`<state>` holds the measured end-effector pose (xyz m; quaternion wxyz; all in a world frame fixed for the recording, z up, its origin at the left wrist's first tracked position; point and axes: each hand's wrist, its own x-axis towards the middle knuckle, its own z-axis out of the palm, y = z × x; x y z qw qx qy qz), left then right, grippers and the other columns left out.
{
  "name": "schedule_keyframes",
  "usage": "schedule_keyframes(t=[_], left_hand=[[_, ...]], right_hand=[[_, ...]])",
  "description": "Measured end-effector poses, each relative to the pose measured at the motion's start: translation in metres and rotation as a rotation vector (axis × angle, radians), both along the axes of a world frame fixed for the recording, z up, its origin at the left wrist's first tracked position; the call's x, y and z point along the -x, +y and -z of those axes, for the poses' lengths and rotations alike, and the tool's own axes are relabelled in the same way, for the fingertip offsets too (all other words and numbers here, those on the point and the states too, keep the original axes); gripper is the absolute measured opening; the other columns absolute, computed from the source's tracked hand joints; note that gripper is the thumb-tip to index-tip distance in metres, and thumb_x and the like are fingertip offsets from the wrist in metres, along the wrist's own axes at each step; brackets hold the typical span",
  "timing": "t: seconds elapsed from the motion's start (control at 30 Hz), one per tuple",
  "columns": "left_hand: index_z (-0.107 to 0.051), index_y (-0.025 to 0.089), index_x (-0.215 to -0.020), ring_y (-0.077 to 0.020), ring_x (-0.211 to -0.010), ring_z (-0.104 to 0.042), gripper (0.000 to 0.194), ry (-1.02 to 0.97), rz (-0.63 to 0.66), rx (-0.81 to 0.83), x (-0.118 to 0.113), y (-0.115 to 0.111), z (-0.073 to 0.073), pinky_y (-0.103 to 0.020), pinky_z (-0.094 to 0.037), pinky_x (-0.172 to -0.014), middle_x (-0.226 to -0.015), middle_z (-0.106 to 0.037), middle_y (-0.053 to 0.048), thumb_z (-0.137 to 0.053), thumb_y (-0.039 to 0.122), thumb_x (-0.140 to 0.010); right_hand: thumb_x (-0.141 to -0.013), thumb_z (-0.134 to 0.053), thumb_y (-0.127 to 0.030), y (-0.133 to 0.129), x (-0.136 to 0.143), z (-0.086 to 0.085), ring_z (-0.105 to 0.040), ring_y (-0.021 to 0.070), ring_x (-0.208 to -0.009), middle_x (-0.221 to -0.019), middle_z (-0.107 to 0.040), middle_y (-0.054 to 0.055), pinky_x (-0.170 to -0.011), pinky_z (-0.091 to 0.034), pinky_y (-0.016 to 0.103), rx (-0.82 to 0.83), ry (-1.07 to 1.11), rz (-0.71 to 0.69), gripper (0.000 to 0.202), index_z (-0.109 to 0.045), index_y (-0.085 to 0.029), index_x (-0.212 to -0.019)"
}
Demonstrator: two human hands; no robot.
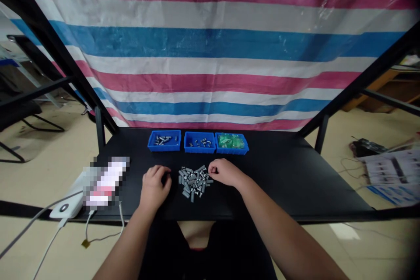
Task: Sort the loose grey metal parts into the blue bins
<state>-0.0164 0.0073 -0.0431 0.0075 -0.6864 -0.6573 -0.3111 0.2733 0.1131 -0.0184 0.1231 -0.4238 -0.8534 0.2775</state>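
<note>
A loose heap of small grey metal cylinders and screws [193, 181] lies on the black tabletop between my hands. My left hand [155, 186] rests just left of the heap, its fingers loosely bent and the thumb apart from the index finger, with nothing visible in it. At the heap's right edge, my right hand [225, 171] is closed in a pinch; whatever its fingertips hold is too small or hidden to make out. Beyond the heap stand three blue bins: the left bin [164, 149] has metal cylinders, the middle bin [200, 150] small screws, the right bin [232, 152] green plastic packets.
On the table's left lie a blurred-out phone [108, 181] and a white power bank [70, 203] with cables hanging over the front edge. A striped plastic sheet [213, 43] hangs behind the table [278, 183], between black frame posts. A chair [19, 109] stands at far left.
</note>
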Motion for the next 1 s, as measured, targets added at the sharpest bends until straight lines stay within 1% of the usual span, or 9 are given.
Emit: schedule_keyframes(t=[0.1, 0.2, 0.3, 0.4, 0.53, 0.67, 0.77, 0.87, 1.0], left_hand=[[-0.065, 0.026, -0.102, -0.0233, -0.097, -0.062, 0.016, -0.014, 0.161, 0.090, -0.004, -0.009, -0.001, -0.038, -0.044, -0.087, -0.101, -0.068, -0.004, -0.053, 0.023, -0.090], [-0.064, 0.026, -0.102, -0.0225, -0.097, -0.061, 0.016, -0.018, 0.258, 0.147, -0.007, -0.011, -0.010, -0.039, -0.042, -0.087, -0.102, -0.068, -0.003, -0.054, 0.021, -0.089], [-0.064, 0.026, -0.102, -0.0230, -0.097, -0.059, 0.016, -0.017, 0.312, 0.179, -0.009, -0.012, -0.018, -0.039, -0.041, -0.086, -0.103, -0.068, -0.004, -0.057, 0.022, -0.088], [-0.065, 0.027, -0.111, -0.0238, -0.099, -0.058, 0.024, 0.005, 0.351, 0.189, -0.009, -0.012, -0.020, -0.041, -0.041, -0.088, -0.106, -0.067, -0.005, -0.058, 0.023, -0.088], [-0.065, 0.029, -0.115, -0.0241, -0.098, -0.058, 0.026, 0.038, 0.337, 0.187, -0.011, -0.010, -0.016, -0.041, -0.041, -0.087, -0.105, -0.066, -0.005, -0.058, 0.027, -0.090], [-0.067, 0.027, -0.103, -0.0237, -0.095, -0.058, 0.015, 0.028, 0.303, 0.166, -0.011, -0.008, -0.011, -0.040, -0.042, -0.087, -0.104, -0.065, -0.005, -0.060, 0.029, -0.090], [-0.065, 0.025, -0.097, -0.0232, -0.094, -0.058, 0.009, 0.006, 0.279, 0.149, -0.010, -0.007, -0.006, -0.039, -0.044, -0.087, -0.103, -0.065, -0.006, -0.058, 0.025, -0.091], [-0.064, 0.023, -0.096, -0.0229, -0.093, -0.058, 0.011, -0.019, 0.260, 0.121, -0.010, -0.007, -0.002, -0.039, -0.046, -0.087, -0.101, -0.065, -0.006, -0.054, 0.019, -0.092], [-0.062, 0.023, -0.095, -0.0227, -0.090, -0.059, 0.012, -0.060, 0.246, 0.083, -0.009, -0.006, 0.000, -0.038, -0.049, -0.086, -0.097, -0.066, -0.006, -0.052, 0.017, -0.092]], right_hand=[[-0.070, -0.066, -0.009, 0.011, 0.000, -0.014, -0.060, 0.0126, -0.068, -0.076, -0.069, 0.000, -0.064, -0.041, 0.022, -0.002, -0.019, -0.003, 0.011, -0.071, -0.019, -0.073], [-0.068, -0.069, -0.012, 0.016, 0.002, -0.020, -0.062, 0.0134, -0.070, -0.077, -0.069, 0.000, -0.064, -0.041, 0.022, 0.044, 0.002, -0.019, 0.012, -0.071, -0.019, -0.076], [-0.066, -0.074, -0.013, 0.014, 0.005, -0.016, -0.061, 0.0133, -0.070, -0.081, -0.069, 0.000, -0.063, -0.041, 0.022, 0.086, 0.010, -0.061, 0.015, -0.071, -0.020, -0.079], [-0.067, -0.072, -0.009, 0.008, 0.010, -0.005, -0.057, 0.0120, -0.068, -0.080, -0.066, -0.001, -0.063, -0.038, 0.022, 0.021, 0.030, -0.066, 0.015, -0.069, -0.020, -0.077], [-0.069, -0.067, -0.004, 0.006, 0.015, 0.000, -0.055, 0.0118, -0.068, -0.077, -0.063, -0.001, -0.063, -0.036, 0.022, -0.046, 0.056, -0.072, 0.016, -0.067, -0.019, -0.073], [-0.069, -0.064, -0.004, 0.007, 0.017, -0.004, -0.054, 0.0121, -0.069, -0.075, -0.061, -0.001, -0.063, -0.033, 0.023, -0.111, 0.033, -0.081, 0.015, -0.063, -0.019, -0.068], [-0.068, -0.063, -0.004, 0.009, 0.017, -0.004, -0.052, 0.0112, -0.066, -0.071, -0.060, -0.002, -0.061, -0.031, 0.022, -0.119, 0.030, -0.121, 0.015, -0.061, -0.019, -0.067], [-0.064, -0.063, -0.004, 0.011, 0.015, -0.003, -0.050, 0.0101, -0.062, -0.068, -0.059, -0.004, -0.059, -0.030, 0.022, -0.106, 0.024, -0.142, 0.016, -0.058, -0.019, -0.066], [-0.063, -0.063, -0.006, 0.015, 0.013, -0.006, -0.052, 0.0103, -0.059, -0.065, -0.059, -0.005, -0.057, -0.034, 0.021, 0.019, 0.049, -0.151, 0.014, -0.059, -0.019, -0.067]])
